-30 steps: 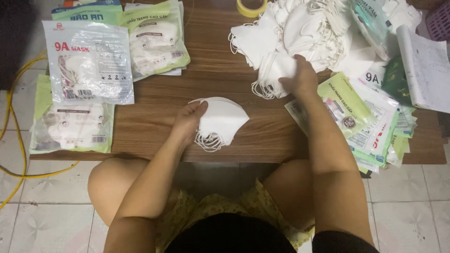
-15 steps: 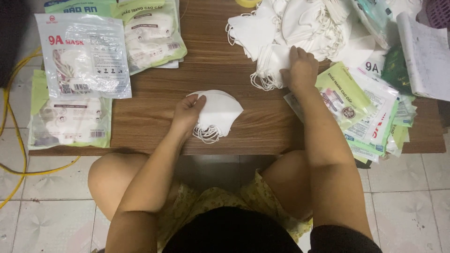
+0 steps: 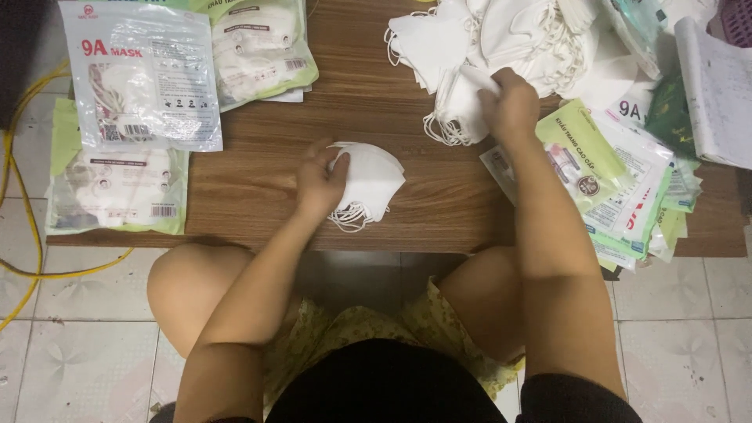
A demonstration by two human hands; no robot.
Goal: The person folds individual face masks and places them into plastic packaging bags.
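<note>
On the wooden table [image 3: 258, 172] lies a small stack of folded white face masks [image 3: 372, 180], ear loops hanging off its near side. My left hand [image 3: 319, 180] grips that stack by its left edge. My right hand [image 3: 511, 102] reaches into a big loose pile of white masks [image 3: 501, 39] at the back right and pinches one mask [image 3: 462, 106] at the pile's near edge.
Sealed clear and green mask packets [image 3: 141, 78] lie at the table's left, one more [image 3: 258, 47] behind. A stack of empty printed bags [image 3: 627, 180] sits at the right edge, a notebook [image 3: 717, 86] beyond. A yellow cable [image 3: 31, 227] runs over the tiled floor.
The view has shifted slightly. My right hand has closed on a mask at the pile's edge. My left hand stays on the small stack.
</note>
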